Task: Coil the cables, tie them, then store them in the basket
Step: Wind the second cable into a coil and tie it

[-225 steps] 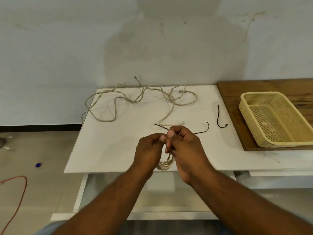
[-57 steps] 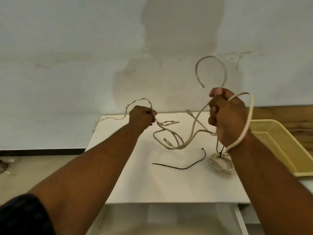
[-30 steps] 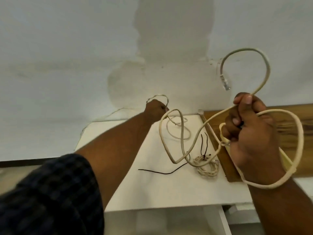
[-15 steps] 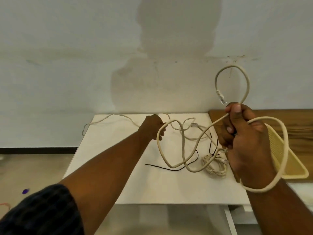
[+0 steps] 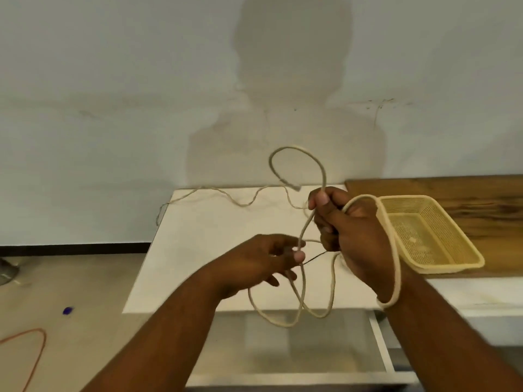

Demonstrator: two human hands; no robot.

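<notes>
Cable [image 5: 392,244], beige, one long length: in work, coiling begun and not finished. My right hand [image 5: 351,236] is closed in a firm grip on it, raised above the table [image 5: 212,250]; one large loop runs from that fist, over the back of the hand and down around my wrist, and the plug end arcs up above my thumb and curls back down. My left hand [image 5: 263,261] sits just beside and below the right, fingers loosely curled, with a strand passing between the fingertips; the motion blurs it, and I judge it a light guiding hold, not a clamp. Slack: two or three loose bights hang below both hands, past the table's front edge. Remainder: a thin run of the cable trails along the far side of the table toward its left corner, not yet gathered. Tie [image 5: 317,257], dark and thin: a short piece shows on the table between my hands, unused; most of it is hidden behind them. Basket [image 5: 430,236], yellow mesh: stands on the wooden board [image 5: 452,193] to the right, near my right hand, and what I can see of its inside holds no cable. Status, by my reckoning: early in this cable; drawing in the trailing length, tying the coil and placing it in the basket all remain.
</notes>
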